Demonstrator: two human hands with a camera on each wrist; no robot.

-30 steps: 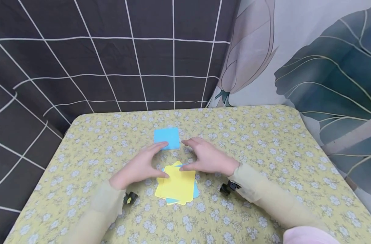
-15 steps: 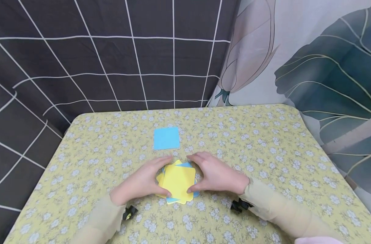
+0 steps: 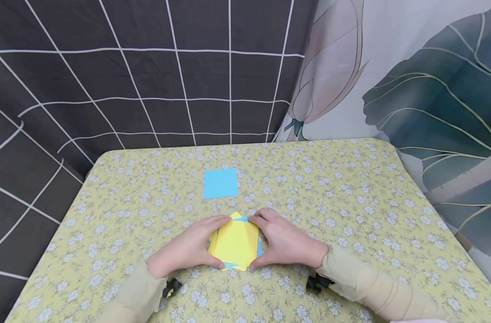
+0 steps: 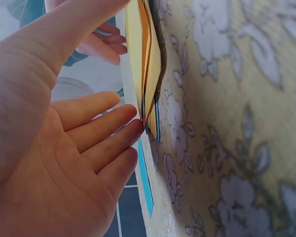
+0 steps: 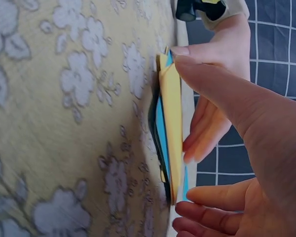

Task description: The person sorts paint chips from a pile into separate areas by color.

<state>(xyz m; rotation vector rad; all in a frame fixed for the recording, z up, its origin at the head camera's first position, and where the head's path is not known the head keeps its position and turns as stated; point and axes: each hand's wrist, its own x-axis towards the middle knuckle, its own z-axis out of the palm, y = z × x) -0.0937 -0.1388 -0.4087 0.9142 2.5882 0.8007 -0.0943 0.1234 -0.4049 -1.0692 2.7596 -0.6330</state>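
In the head view, a loose stack of square yellow and blue cards [image 3: 235,244] lies flat on the cloth, a yellow one on top. Its layers are turned at differing angles, so blue and yellow corners stick out. My left hand [image 3: 186,246] grips the stack's left side, thumb at the near corner and fingers at the far one. Opposite, my right hand [image 3: 287,242] holds the right side the same way. Both wrist views show the stack edge-on, its layers slightly fanned; the left fingertips [image 4: 135,123] meet its edge and the right thumb presses a corner.
One blue square card [image 3: 220,183] lies by itself beyond the stack. A yellow flowered cloth [image 3: 330,179] covers the table. Behind stands a dark curtain with a white grid [image 3: 205,76], and a leaf-patterned curtain [image 3: 435,112] hangs at the right.
Both hands have drawn back from around the blue card towards me and closed in on the stack's two sides. The top cards have shifted slightly; the lone blue card has stayed put.
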